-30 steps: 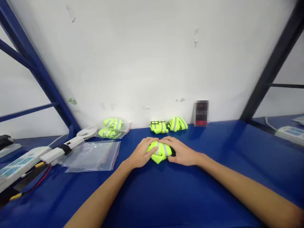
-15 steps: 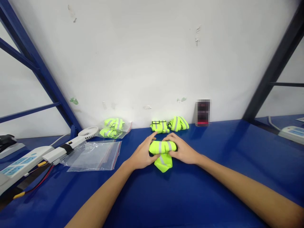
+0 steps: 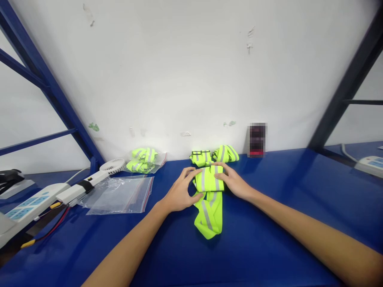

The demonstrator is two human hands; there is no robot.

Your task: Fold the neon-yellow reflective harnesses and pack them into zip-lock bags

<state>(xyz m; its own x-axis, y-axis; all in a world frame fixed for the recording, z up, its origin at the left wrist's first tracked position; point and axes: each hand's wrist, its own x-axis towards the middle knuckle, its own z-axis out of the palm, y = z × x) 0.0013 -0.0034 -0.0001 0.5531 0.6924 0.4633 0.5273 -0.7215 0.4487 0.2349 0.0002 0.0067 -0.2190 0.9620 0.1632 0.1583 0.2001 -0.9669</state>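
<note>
A neon yellow reflective safety vest (image 3: 209, 181) with silver stripes lies partly folded on the blue table in front of me. Its loose tail (image 3: 209, 219) hangs out toward me, twisted and flat on the tabletop. My left hand (image 3: 182, 191) curves round the bundle's left end, fingers at the upper edge and thumb at the lower edge. On the other side, my right hand (image 3: 236, 181) pinches the upper right part, its thumb over the front. Some right fingertips are hidden behind the cloth. Behind sit two folded yellow vests, one with a black buckle (image 3: 200, 157) and one striped (image 3: 226, 154).
Clear zip bags (image 3: 119, 195) lie to the left, with a bagged yellow bundle (image 3: 142, 160) behind them. A white fan (image 3: 112, 165), a power strip (image 3: 26, 205) and wires are at far left. A blurred dark box (image 3: 256, 139) leans on the wall.
The rolled bundle has opened into a flatter, taller fold, and its tail now reaches farther toward me. My right hand has shifted up and its thumb lies on the front.
</note>
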